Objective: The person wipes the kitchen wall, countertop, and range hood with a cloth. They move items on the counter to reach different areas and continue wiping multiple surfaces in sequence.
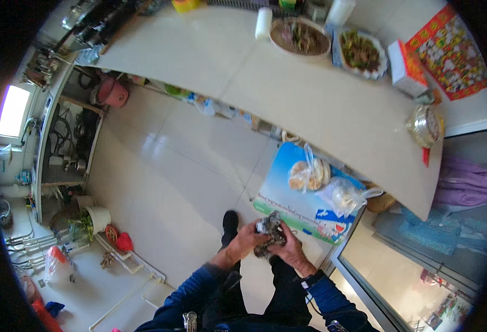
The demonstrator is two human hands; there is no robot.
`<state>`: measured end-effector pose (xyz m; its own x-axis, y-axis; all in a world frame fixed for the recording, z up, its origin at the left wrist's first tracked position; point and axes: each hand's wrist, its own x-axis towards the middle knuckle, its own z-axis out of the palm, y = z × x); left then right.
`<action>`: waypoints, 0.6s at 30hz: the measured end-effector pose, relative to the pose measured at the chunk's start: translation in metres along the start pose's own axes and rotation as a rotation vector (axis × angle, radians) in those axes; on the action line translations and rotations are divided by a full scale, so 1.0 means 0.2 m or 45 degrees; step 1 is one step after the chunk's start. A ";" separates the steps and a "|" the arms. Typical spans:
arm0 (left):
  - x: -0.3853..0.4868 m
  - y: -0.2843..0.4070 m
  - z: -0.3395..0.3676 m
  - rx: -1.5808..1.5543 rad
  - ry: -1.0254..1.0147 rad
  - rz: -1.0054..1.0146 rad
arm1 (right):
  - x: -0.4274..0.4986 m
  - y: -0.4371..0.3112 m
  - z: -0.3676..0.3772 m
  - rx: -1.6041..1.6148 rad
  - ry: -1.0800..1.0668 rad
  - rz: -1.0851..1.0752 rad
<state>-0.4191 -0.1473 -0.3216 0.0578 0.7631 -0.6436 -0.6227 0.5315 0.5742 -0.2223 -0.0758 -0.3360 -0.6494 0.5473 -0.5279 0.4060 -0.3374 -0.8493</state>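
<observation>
In front of my body, both hands grip a crumpled, mottled grey-brown bundle (273, 236) with a shiny light patch near its top. Its material is too blurred to tell. My left hand (247, 245) presses on its left side, the thumb lying across it. From the right, my right hand (291, 251) wraps around it, with a dark band on the wrist. Just beyond the bundle is a low folding table (283, 178) with a blue and green printed top. On it sit a clear plastic bag of round flatbreads (310, 174) and another knotted plastic bag (343, 197) with pale contents.
A long pale counter (235, 62) crosses the far side, holding an oval dish of food (299, 37), a scalloped dish (361, 54) and a glass jar (426, 124). A metal-framed glass door (376, 282) stands at right. White pipes (144, 265) and a white bucket (99, 219) are at left.
</observation>
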 end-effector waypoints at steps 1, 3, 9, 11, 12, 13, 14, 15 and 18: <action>-0.05 0.08 0.04 -0.047 -0.046 0.069 | 0.03 -0.13 0.03 -0.179 0.008 -0.128; -0.16 0.26 0.06 0.006 -0.046 0.000 | 0.09 -0.36 0.14 -0.138 0.088 -0.165; -0.42 0.85 0.17 0.221 -0.149 0.163 | 0.14 -0.91 0.14 -0.142 0.188 -0.330; -0.54 1.01 0.16 0.365 -0.143 0.293 | 0.16 -1.06 0.17 -0.033 0.158 -0.299; -0.54 1.05 0.10 0.381 -0.084 0.188 | 0.19 -1.11 0.21 -0.029 0.183 -0.310; -0.56 1.12 0.06 0.356 -0.121 0.203 | 0.21 -1.17 0.21 0.006 0.229 -0.320; -0.57 1.16 0.01 0.343 -0.135 0.193 | 0.23 -1.22 0.22 0.050 0.258 -0.339; -0.57 1.19 -0.04 0.337 -0.146 0.185 | 0.24 -1.26 0.21 0.103 0.297 -0.306; -0.53 1.25 -0.15 0.180 0.142 0.229 | 0.26 -1.36 0.14 0.417 0.349 -0.212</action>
<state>-0.6042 -0.1065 -0.1248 -0.1353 0.8090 -0.5720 -0.4994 0.4429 0.7446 -0.3842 0.0221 -0.1328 -0.4768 0.7819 -0.4016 0.0574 -0.4282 -0.9018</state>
